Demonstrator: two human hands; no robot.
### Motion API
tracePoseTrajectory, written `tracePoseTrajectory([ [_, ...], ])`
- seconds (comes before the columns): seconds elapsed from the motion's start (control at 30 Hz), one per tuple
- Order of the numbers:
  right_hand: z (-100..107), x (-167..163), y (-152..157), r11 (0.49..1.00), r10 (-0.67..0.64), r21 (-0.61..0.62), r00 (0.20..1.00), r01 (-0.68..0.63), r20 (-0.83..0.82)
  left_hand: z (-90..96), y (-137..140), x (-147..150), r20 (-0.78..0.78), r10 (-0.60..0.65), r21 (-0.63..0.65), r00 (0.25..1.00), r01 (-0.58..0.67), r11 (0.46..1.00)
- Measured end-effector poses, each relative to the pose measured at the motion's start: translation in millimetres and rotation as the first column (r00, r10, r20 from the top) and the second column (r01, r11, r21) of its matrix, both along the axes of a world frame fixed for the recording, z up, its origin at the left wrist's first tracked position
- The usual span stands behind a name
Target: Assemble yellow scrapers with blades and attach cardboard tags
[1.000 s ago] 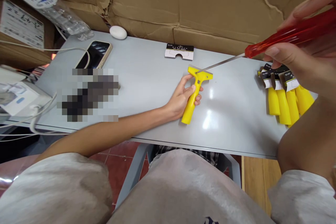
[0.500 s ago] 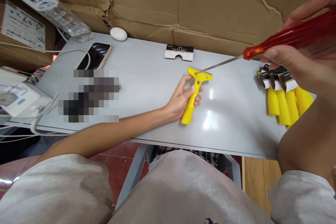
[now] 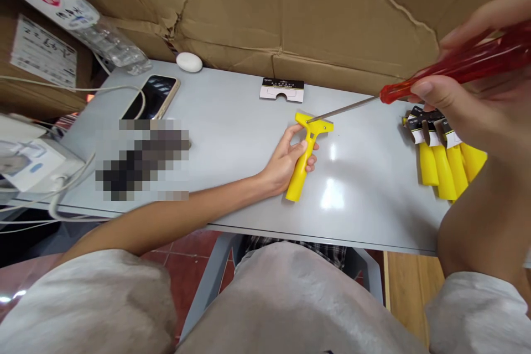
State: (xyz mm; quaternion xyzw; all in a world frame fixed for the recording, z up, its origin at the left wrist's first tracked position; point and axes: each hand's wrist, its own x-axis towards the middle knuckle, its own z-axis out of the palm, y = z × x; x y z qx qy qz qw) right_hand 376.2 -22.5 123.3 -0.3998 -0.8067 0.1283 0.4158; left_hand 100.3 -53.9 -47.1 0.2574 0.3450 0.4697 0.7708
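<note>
A yellow scraper [image 3: 299, 174] is in my left hand [image 3: 284, 163], its T-shaped head pointing away from me and its handle towards me. My left fingers wrap round its neck. High at the right, my right hand [image 3: 464, 99] grips the red see-through handle of a screwdriver [image 3: 452, 61]. The long metal shaft slants down to the left, and its tip meets the left screw spot on the scraper's head. Behind the scraper lies a black and white cardboard sleeve [image 3: 282, 89], touched by neither hand.
Several yellow scrapers [image 3: 446, 171] with card sleeves lie at the right, partly behind my right arm. At the left are a phone [image 3: 155, 97], a white oval object [image 3: 189, 62], a plastic bottle [image 3: 83, 16], cables and a blurred dark patch. Cardboard [image 3: 232, 22] stands along the table's back.
The whole view has shifted slightly. The screwdriver's handle sits a little lower and its tip stays on the left side of the scraper's head. Both hands keep their hold.
</note>
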Motion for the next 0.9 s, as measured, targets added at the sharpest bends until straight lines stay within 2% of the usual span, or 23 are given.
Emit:
tracePoseTrajectory([
  [0.07,-0.9,-3.5,3.6,0.989,-0.008,0.145,0.993,-0.01,0.121,-0.6,0.0,0.0,-0.004,0.0,0.003,1.0,0.0,1.0],
  [0.1,-1.1,-5.5,4.7,0.982,0.034,0.178,0.991,-0.057,0.132,-1.1,-0.1,0.1,-0.007,0.001,0.008,1.0,-0.001,1.0],
  [0.2,-0.4,-10.8,4.4,0.975,0.171,0.139,0.985,-0.174,0.035,-2.5,-0.2,0.2,-0.014,0.004,0.025,1.0,-0.003,1.0],
  [0.3,0.7,-13.5,1.2,0.985,0.127,0.113,0.992,-0.128,0.017,-2.4,-0.2,0.3,-0.02,-0.001,0.026,1.0,0.001,1.0],
  [0.47,2.0,-16.7,0.0,0.974,0.046,0.216,0.995,-0.064,0.087,0.2,-0.4,0.5,-0.026,-0.012,0.016,1.0,0.012,1.0],
  [0.53,3.4,-18.1,-1.0,0.982,0.033,0.184,0.996,-0.048,0.083,0.9,-0.8,0.7,-0.027,-0.007,0.01,1.0,0.007,1.0],
  [0.67,6.8,-17.8,-6.6,0.998,0.048,0.036,0.997,-0.05,0.064,1.8,-1.6,1.4,-0.034,0.01,-0.011,0.999,-0.01,1.0],
  [0.77,7.1,-15.9,-9.0,0.995,0.097,0.007,0.995,-0.098,0.038,1.9,-2.0,1.8,-0.036,0.01,-0.005,0.999,-0.01,1.0],
  [0.9,3.8,-15.0,-6.3,0.997,0.071,0.011,0.997,-0.072,0.017,1.5,-2.0,1.9,-0.041,0.015,0.004,0.999,-0.015,1.0],
])
